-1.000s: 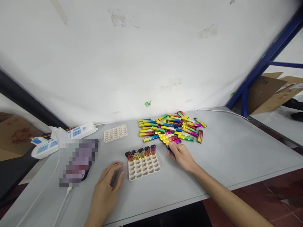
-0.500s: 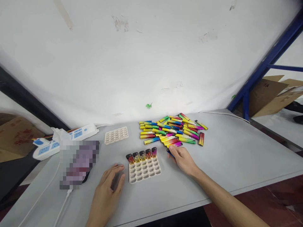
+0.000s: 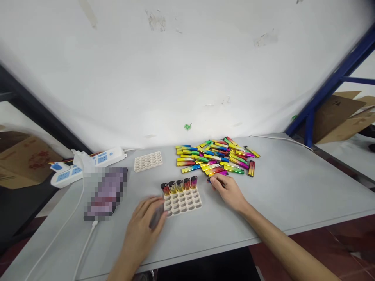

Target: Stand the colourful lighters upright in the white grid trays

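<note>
A pale tray with rows of oval holes [image 3: 183,203] lies on the grey table in front of me. Several metallic lighters with black tops [image 3: 179,185] stand upright along its far row, the leftmost one leaning. My left hand [image 3: 146,222] is open at the tray's left edge, thumb and fingers apart; whether it touches the tray I cannot tell. To the right of the tray, my right hand [image 3: 227,191] pinches a lighter [image 3: 209,180], mostly hidden by the fingers. Just beyond it lies a loose pile of shiny multicoloured lighters [image 3: 216,158].
A second holed tray [image 3: 148,161] lies at the back left. Near it are a power strip [image 3: 102,159] with plugs and a blurred phone-like device [image 3: 107,193] on a white cable. A lone lighter [image 3: 251,168] lies right of the pile. The wall [image 3: 187,78] rises behind the table.
My left hand has moved right, up to the tray's left edge. My right hand stays beside the pile, the lighter in it now more hidden. The view has shifted slightly.
</note>
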`<control>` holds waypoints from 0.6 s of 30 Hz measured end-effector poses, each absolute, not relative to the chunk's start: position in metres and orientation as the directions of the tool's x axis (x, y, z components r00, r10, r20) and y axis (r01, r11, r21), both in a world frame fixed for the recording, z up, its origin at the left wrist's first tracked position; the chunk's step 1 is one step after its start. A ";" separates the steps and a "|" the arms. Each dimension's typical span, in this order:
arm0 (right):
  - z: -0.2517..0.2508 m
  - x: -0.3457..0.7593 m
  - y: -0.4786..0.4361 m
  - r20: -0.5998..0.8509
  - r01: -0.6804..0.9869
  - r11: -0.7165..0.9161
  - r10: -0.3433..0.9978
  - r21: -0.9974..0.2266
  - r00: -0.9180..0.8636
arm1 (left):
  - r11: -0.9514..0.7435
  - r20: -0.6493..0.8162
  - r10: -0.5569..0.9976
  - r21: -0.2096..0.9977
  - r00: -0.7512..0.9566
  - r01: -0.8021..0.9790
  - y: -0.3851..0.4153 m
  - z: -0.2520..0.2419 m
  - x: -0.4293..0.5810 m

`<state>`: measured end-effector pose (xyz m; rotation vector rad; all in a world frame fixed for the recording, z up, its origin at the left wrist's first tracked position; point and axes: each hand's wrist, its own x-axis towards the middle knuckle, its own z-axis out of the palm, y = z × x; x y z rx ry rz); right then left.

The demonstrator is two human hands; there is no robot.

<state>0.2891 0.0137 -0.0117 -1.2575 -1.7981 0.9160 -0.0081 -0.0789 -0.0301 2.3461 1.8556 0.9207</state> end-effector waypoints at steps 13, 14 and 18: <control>0.021 0.216 -0.028 0.323 0.456 0.439 0.894 -0.774 -0.311 | -0.408 0.413 0.856 0.166 0.312 0.898 -0.089 -0.018 0.043; 0.017 0.212 -0.030 0.340 0.499 0.453 0.890 -0.739 -0.305 | -0.411 0.417 0.854 0.171 0.312 0.896 -0.090 -0.018 0.046; 0.006 0.206 -0.033 0.379 0.648 0.464 0.883 -0.604 -0.279 | -0.431 0.415 0.851 0.199 0.323 0.880 -0.092 -0.020 0.044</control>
